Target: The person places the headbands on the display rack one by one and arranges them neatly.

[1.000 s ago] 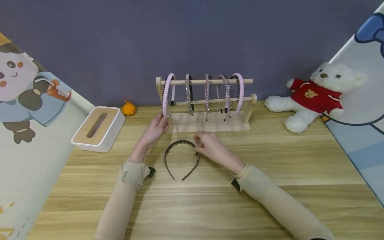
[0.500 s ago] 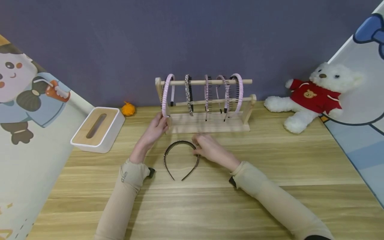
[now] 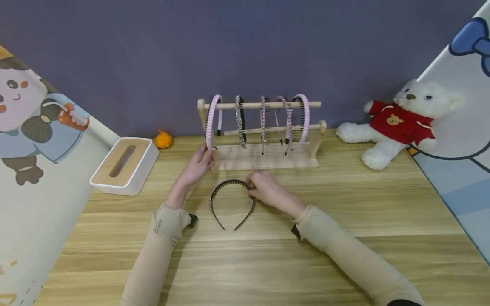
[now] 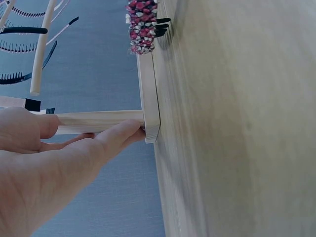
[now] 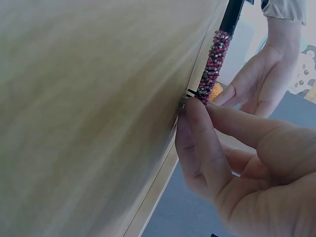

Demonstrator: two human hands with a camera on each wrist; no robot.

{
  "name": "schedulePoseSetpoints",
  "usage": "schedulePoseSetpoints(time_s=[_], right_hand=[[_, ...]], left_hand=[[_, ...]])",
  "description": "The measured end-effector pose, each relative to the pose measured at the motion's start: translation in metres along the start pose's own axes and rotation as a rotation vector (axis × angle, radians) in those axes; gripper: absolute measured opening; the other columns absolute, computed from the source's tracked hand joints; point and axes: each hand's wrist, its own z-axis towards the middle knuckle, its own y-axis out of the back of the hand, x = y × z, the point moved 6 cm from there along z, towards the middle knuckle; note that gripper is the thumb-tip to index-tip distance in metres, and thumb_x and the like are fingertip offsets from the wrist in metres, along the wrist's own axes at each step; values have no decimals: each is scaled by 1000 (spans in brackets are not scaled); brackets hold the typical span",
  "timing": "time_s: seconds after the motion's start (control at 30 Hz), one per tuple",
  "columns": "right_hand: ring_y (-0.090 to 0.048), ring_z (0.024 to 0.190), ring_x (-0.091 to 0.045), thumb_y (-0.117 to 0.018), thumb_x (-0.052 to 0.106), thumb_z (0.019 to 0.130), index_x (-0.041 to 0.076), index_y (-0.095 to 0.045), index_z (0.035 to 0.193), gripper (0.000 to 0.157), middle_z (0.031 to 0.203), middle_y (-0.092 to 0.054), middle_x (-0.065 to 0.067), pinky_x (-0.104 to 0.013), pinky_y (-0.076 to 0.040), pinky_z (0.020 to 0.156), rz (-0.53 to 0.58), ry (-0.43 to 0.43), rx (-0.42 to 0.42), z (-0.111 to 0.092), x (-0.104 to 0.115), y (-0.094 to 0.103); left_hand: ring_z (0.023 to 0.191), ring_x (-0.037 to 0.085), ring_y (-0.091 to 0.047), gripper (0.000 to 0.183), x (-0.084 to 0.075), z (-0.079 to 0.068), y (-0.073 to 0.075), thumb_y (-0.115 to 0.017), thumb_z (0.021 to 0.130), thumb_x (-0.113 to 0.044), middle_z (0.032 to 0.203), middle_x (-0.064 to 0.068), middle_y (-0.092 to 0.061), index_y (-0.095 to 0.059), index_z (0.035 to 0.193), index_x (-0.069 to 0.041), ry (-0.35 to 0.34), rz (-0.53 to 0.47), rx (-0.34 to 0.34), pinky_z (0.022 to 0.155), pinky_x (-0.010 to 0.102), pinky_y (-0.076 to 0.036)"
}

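Observation:
A dark hair headband with comb teeth and red, white and dark beads lies on the table, its ends toward the front. My right hand pinches its upper right side between thumb and fingers; the beaded band rises from those fingertips in the right wrist view. My left hand holds the left end of a wooden headband rack. In the left wrist view, thumb and fingers lie along the rack's upright, fingertips by its base. Some left fingers are partly hidden.
Several headbands hang on the rack's upper bar, including a pink one by my left hand and a glittery one. A tissue box and an orange ball-like thing are left. A white teddy bear sits right.
My right hand has moved slightly left and down, closing its fingers on the beaded headband, which has shifted slightly right. The left hand stays at the rack.

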Motion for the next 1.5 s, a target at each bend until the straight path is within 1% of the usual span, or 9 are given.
schedulePoseSetpoints(time_s=[0.17,0.33,0.57,0.83,1.03,1.13,1.3,1.37,1.5], right_hand=[[-67,68,-11,-81,-2,93,-10,-71,121,31,95,-74,-13,-20,-57,67,36,-30,3,0,-2,-1],[-68,68,-11,-81,-3,93,-10,-73,119,28,94,-75,-12,-21,-58,67,56,-36,4,-2,-3,2],[-70,82,-16,-80,-3,93,-6,-76,115,23,97,-76,-9,-26,-59,76,25,-3,-33,-6,-3,13],[-71,89,-22,-78,-5,93,-8,-75,118,26,101,-76,-13,-29,-60,80,58,31,-80,-12,-4,26],[-72,94,-26,-75,-7,94,-10,-71,124,30,106,-75,-17,-31,-61,83,115,21,-110,-22,-8,38],[-73,94,-27,-74,-7,94,-11,-71,121,27,104,-75,-18,-33,-61,84,117,33,-143,-29,-9,46],[-73,98,-33,-73,-6,96,-10,-70,120,24,107,-74,-21,-40,-61,88,138,10,-172,-41,-16,58],[-73,101,-35,-72,-5,98,-10,-70,123,25,111,-74,-22,-44,-61,91,149,-22,-163,-46,-21,63],[-72,102,-37,-72,-5,98,-10,-69,125,28,112,-73,-24,-46,-61,91,148,-39,-177,-57,-27,72]], left_hand=[[77,12,-35,46,0,-1,0,-32,119,-14,100,12,-42,-28,156,13,7,7,-2,67,23,-36],[74,10,-33,45,-1,-1,1,-32,119,-15,98,10,-41,-30,155,12,6,10,-6,65,23,-33],[73,10,-32,43,-1,0,0,-31,119,-15,97,9,-39,-31,154,11,10,0,-2,64,23,-31],[73,11,-32,43,-3,-2,0,-30,120,-16,96,10,-38,-32,154,9,14,19,-8,66,22,-31],[72,10,-32,45,-2,-1,0,-31,119,-16,95,10,-39,-32,154,11,5,25,-7,65,23,-32],[72,10,-32,46,-2,0,-1,-32,119,-16,94,9,-39,-31,155,12,0,23,-5,65,24,-33],[71,10,-32,45,-4,-1,-2,-32,120,-18,92,7,-38,-32,155,10,6,30,-1,65,24,-33],[71,11,-31,44,-4,-1,-2,-31,120,-18,91,6,-37,-33,154,9,9,31,0,65,24,-33],[71,11,-30,45,-3,-1,-1,-30,120,-18,91,6,-36,-31,154,10,8,31,8,66,27,-33]])
